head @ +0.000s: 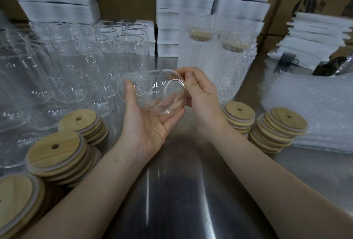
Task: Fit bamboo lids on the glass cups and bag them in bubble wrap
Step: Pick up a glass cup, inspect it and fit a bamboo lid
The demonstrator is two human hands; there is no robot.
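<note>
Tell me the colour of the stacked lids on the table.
The lids are light tan bamboo, each with a pale whitish ring round its edge. The head view, the only one, shows this clearly.

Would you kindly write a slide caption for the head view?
Left hand and right hand hold a lidless glass cup between bamboo lid stacks.

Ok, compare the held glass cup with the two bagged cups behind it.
The held cup lies tilted between the left hand and right hand; the bagged cups stand upright. The held cup is bare and lidless; the bagged cups have bamboo lids under bubble wrap.
</note>
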